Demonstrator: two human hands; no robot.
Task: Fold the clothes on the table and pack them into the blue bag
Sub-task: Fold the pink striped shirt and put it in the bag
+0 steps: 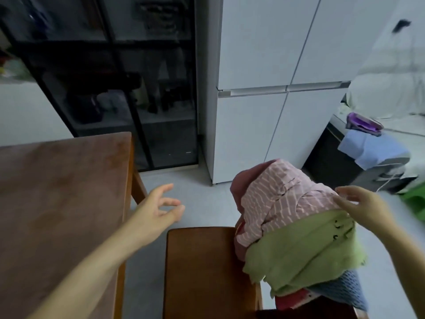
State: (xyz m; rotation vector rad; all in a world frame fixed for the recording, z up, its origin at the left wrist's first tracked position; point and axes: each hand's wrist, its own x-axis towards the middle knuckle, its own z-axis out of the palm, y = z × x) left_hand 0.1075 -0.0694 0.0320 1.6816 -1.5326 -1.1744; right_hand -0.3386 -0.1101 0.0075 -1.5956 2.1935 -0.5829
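Clothes pile [296, 231] was heaped at the right end of a wooden seat [202, 268], not on the surface at all. Nearest layer was a blue knit piece [345, 288] with something red [292, 300] poking out beside it. On top of those lay a light green garment [299, 249], then a pink striped shirt [282, 199] draped over the top. A darker pink bit [239, 185] showed at the back left.

Right hand [363, 208] was spread flat-ish, fingers straight and gripping nothing. The fingertips sat right at the striped shirt's right edge, just above the green one; honestly couldn't tell if they were actually touching the cloth. Left hand [158, 208] was loose and wide too, holding nothing, hanging over the pale floor [195, 203] in the gap between the seat and the brown wooden surface [57, 192] on the left.

Further back stood a black glass-door cabinet [115, 77] and next to it a white fridge [276, 88]. Off to the far right a light blue cloth [372, 150] was draped over some grey thing, with a purple object [363, 123] just behind it.
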